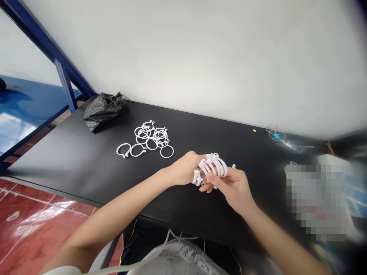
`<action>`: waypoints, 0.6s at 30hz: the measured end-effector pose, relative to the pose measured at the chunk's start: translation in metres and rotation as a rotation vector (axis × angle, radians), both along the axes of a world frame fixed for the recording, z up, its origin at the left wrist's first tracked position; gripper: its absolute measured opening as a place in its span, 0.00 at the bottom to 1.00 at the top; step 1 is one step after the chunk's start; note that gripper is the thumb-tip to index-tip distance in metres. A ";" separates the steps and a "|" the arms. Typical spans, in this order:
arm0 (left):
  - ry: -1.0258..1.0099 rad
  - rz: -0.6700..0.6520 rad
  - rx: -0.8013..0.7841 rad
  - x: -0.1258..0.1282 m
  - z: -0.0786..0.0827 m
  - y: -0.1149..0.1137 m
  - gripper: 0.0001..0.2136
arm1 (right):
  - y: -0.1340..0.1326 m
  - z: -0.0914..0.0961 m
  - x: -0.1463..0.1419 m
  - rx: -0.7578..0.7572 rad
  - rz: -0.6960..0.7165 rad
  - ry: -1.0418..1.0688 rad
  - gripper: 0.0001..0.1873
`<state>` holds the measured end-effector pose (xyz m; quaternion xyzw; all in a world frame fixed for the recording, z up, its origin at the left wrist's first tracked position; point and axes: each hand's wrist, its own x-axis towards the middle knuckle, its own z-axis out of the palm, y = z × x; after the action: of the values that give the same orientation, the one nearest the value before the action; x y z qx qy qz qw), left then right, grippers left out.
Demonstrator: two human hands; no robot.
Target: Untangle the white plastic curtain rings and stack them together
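A bunch of white plastic curtain rings (219,166) is held between both hands above the black table. My left hand (187,166) is closed at the bunch's left side, its fingers partly hidden behind and inside the rings. From the right, my right hand (236,187) grips the same rings, thumb in front and fingers around them. The small eyelets of the rings point upward. To the left of my hands lies a loose pile of similar white rings (151,142), some overlapping, a few apart at its near edge.
A crumpled black plastic bag (103,110) sits at the table's far left corner. Along the right side lie a blurred packet (315,202) and thin clear strands with a blue piece (276,135). A white wall backs the black table (65,152); a blue metal frame (64,78) rises at left.
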<state>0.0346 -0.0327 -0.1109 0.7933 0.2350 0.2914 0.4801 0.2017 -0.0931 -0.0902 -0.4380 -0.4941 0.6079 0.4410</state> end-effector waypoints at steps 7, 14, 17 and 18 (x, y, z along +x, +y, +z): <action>0.180 -0.020 0.147 -0.002 0.002 0.000 0.04 | 0.004 0.001 0.001 -0.057 0.101 -0.077 0.18; 0.023 -0.139 -0.064 -0.001 0.004 -0.001 0.05 | -0.001 -0.002 0.005 0.109 0.143 -0.170 0.20; -0.036 -0.173 -0.136 0.001 0.001 -0.001 0.05 | -0.006 -0.007 0.005 0.201 0.136 -0.185 0.19; -0.049 -0.179 -0.151 0.001 -0.001 -0.001 0.06 | -0.007 -0.008 0.005 0.221 0.137 -0.190 0.19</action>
<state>0.0358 -0.0339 -0.1116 0.7654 0.1729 0.2483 0.5680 0.2062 -0.1006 -0.0981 -0.4078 -0.6262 0.5342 0.3952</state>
